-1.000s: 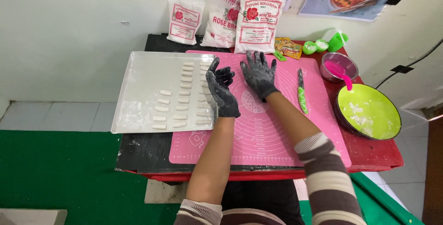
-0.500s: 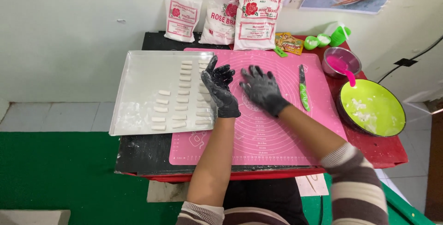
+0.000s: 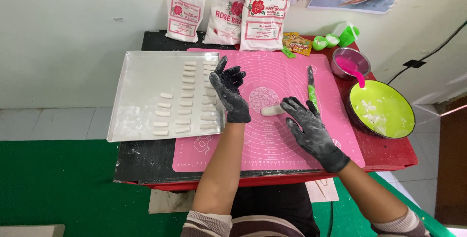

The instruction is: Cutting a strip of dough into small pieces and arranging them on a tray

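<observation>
I note my right hand (image 3: 311,130) has dropped from mid-frame to lower centre, fingers spread, holding nothing, fingertips just beside the dough piece (image 3: 271,111) at centre of the pink mat (image 3: 292,149). That piece was hidden a second ago; now it lies exposed. My left hand (image 3: 231,93) remains at the tray (image 3: 136,96) edge, fingers apart, empty. Rolling looks paused. Tray rows read unchanged.

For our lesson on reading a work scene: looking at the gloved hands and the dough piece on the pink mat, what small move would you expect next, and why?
Probably the right hand closes on the dough piece: its fingertips hover beside it, and the piece lies alone on the pink mat. Similar pieces already sit in rows on the tray by the left hand.
</observation>
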